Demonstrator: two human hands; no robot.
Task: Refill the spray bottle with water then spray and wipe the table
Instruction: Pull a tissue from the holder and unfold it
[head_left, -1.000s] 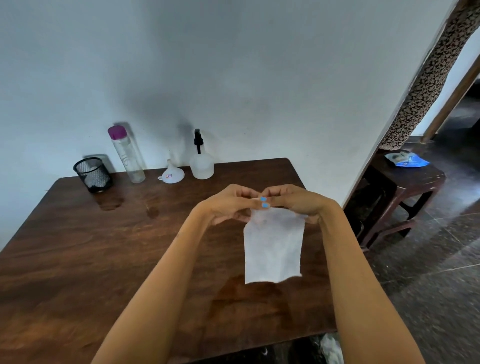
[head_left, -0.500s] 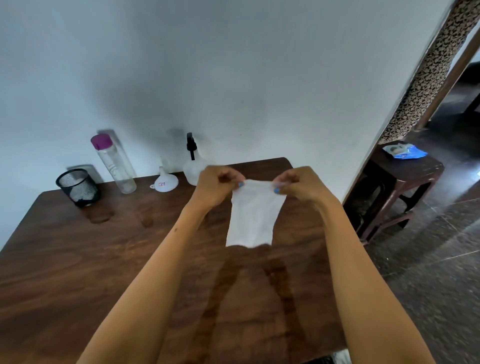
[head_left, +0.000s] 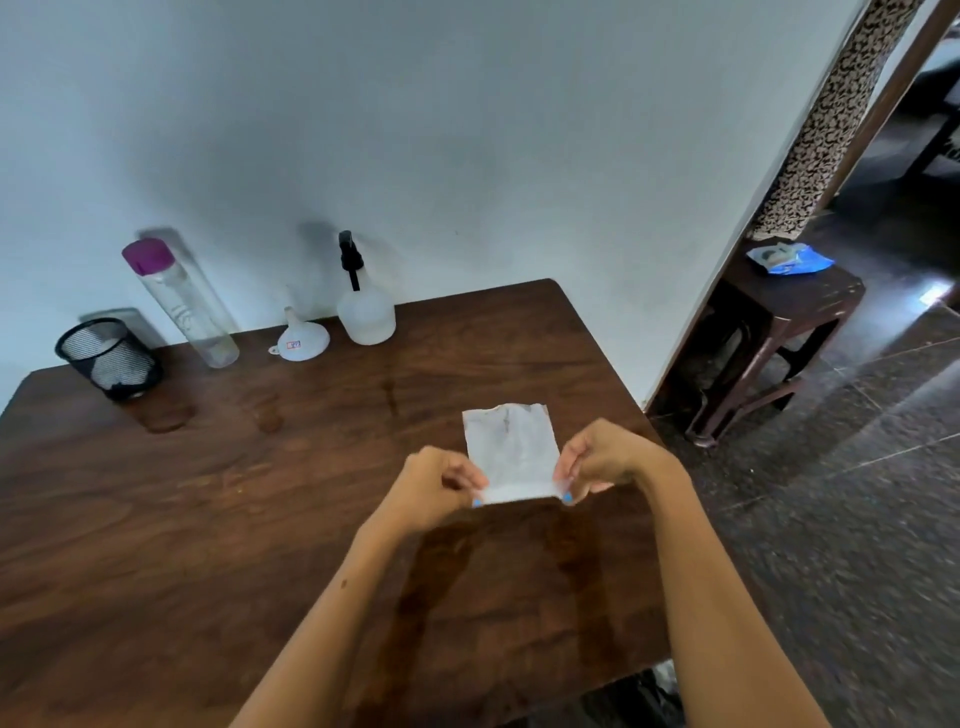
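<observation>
Two hands on one white rectangular paper wipe (head_left: 511, 452), left hand (head_left: 434, 486) and right hand (head_left: 605, 457), each pinching a near corner between thumb and fingertips, so the grip on both sides is clamped on the wipe. It is stretched between the pinches, near edge folded over in a narrow band, far edge ragged and carrying grey smudges. Probably held taut like this to fold the dirty face in and get a clean side for more wiping. Cannot tell whether the far part lies on the dark brown wooden tabletop (head_left: 156, 519) or floats just above it.

Damp dark streaks show on the wood below the hands, plus small wet patches further back, so spraying looks done and wiping seems partly done.

The clear plastic spray bottle with black pump head (head_left: 365, 312) stands upright at the far edge against the white wall, well apart from the hands, parked out of the wiping zone. Just beside it on its left: small white plastic funnel (head_left: 301, 340), mouth down; then the tall clear bottle with purple cap (head_left: 179, 301); then the black mesh cup (head_left: 106, 358) at the far left corner. All are lined along the wall, likely to keep the middle free for wiping.
</observation>
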